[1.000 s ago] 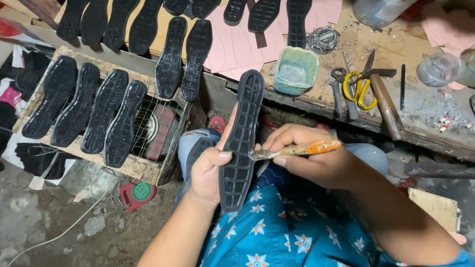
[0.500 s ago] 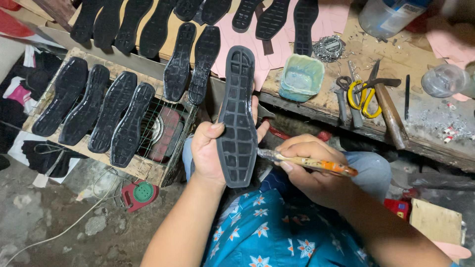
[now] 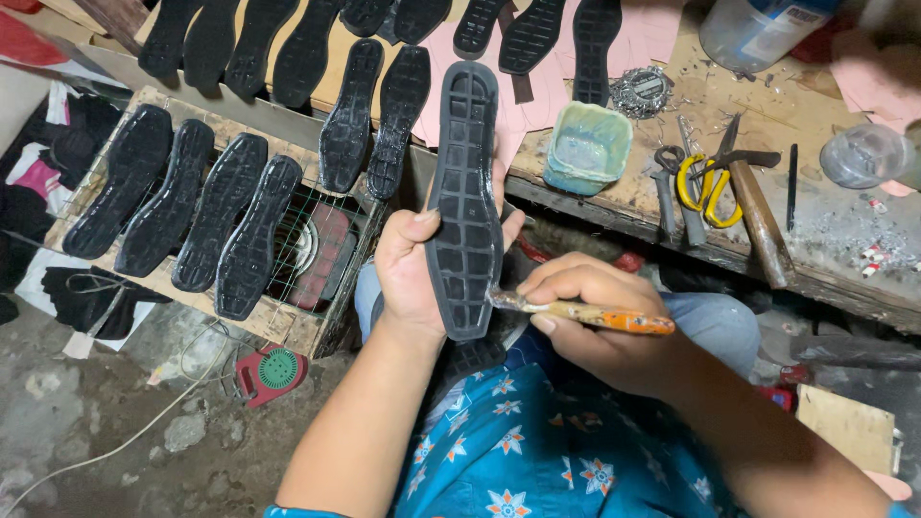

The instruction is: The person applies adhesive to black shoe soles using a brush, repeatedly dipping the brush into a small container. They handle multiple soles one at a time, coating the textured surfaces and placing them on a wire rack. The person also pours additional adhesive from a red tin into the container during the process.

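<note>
My left hand (image 3: 411, 270) grips a black rubber shoe sole (image 3: 465, 192) upright, its gridded inner face toward me. My right hand (image 3: 597, 321) holds a small brush with an orange handle (image 3: 595, 314); the brush tip touches the sole's lower right edge near the heel. A pale green glue tub (image 3: 587, 146) stands on the wooden bench just beyond the sole.
Several black soles (image 3: 221, 216) lie on a wire rack over a heater at left, more (image 3: 384, 115) on pink sheets at the top. Yellow-handled scissors (image 3: 705, 182), a hammer (image 3: 758, 216), pliers (image 3: 664, 187), a clear jar (image 3: 863, 153) and a plastic bottle (image 3: 758, 29) sit on the bench. A red-green plug (image 3: 269, 372) lies on the floor.
The sole has turned from slanted to nearly upright and risen in view. The brush has dropped from mid-sole to the heel's lower right edge.
</note>
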`<state>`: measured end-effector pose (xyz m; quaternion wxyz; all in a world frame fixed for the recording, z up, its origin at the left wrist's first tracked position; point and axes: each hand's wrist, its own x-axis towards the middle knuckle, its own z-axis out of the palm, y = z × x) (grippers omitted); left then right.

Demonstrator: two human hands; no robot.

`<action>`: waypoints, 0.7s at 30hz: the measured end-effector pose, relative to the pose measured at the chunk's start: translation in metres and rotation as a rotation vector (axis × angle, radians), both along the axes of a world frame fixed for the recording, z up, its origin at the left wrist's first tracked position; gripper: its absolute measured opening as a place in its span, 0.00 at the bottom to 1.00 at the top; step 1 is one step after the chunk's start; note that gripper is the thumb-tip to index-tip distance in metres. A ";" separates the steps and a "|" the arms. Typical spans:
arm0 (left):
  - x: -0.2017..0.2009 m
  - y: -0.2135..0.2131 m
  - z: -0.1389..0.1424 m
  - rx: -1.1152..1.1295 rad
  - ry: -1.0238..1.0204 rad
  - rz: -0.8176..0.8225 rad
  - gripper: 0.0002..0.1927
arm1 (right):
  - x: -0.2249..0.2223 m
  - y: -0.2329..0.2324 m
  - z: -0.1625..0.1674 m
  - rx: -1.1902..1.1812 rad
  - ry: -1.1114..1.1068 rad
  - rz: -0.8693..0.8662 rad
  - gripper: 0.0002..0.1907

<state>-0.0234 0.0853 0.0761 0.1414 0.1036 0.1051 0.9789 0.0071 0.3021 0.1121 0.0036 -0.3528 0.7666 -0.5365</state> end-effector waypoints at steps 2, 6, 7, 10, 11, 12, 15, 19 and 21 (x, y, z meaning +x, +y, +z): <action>-0.003 0.001 -0.003 0.044 -0.012 0.011 0.40 | 0.005 0.001 -0.002 0.011 -0.033 0.014 0.09; -0.005 0.001 -0.006 0.113 -0.062 0.006 0.38 | 0.009 0.010 -0.005 -0.001 -0.021 -0.061 0.11; -0.005 0.001 -0.006 0.101 -0.044 0.006 0.38 | 0.009 0.011 -0.006 -0.024 -0.003 -0.101 0.11; -0.005 0.002 -0.003 0.091 0.013 0.010 0.38 | 0.012 0.008 -0.012 -0.045 0.144 -0.181 0.14; -0.005 0.004 -0.001 0.102 0.041 0.017 0.39 | 0.014 0.006 -0.013 -0.032 0.129 -0.173 0.14; -0.006 0.005 0.000 0.114 0.068 0.023 0.39 | 0.017 0.003 -0.014 -0.017 0.113 -0.166 0.14; -0.007 0.003 0.006 0.085 0.090 0.062 0.40 | 0.025 0.001 -0.011 0.017 0.093 -0.114 0.12; -0.006 0.003 0.010 0.048 0.081 0.054 0.40 | 0.021 0.003 -0.001 -0.029 0.204 -0.103 0.14; -0.006 0.006 0.009 0.089 0.068 0.028 0.39 | 0.015 0.003 0.001 0.060 0.220 -0.076 0.15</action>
